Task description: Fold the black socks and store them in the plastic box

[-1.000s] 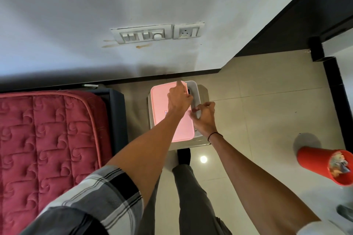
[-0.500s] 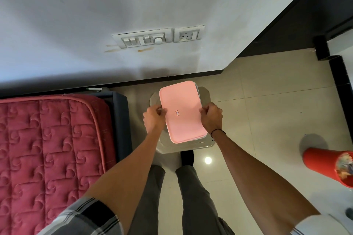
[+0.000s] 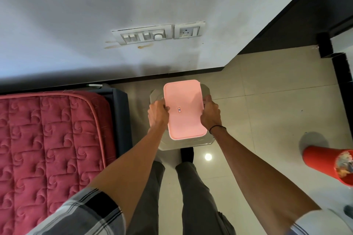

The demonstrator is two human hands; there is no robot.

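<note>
The plastic box carries a pink lid [image 3: 184, 108] that covers it fully, so I cannot see inside and no black socks show. It rests on a grey stool [image 3: 206, 91] in front of my legs. My left hand [image 3: 158, 113] grips the lid's left edge, fingers curled over the rim. On the opposite side, my right hand [image 3: 210, 113], with a black band at the wrist, clasps the right edge.
A red quilted mattress [image 3: 47, 139] on a dark frame lies close to the left. The white wall with a switch panel [image 3: 145, 34] stands just behind the stool. A red bin [image 3: 324, 164] sits on the tiled floor at the right.
One second ago the lid sat shifted left with the box's right side uncovered. The lid now covers the box squarely, and both hands have moved to its two long edges.
</note>
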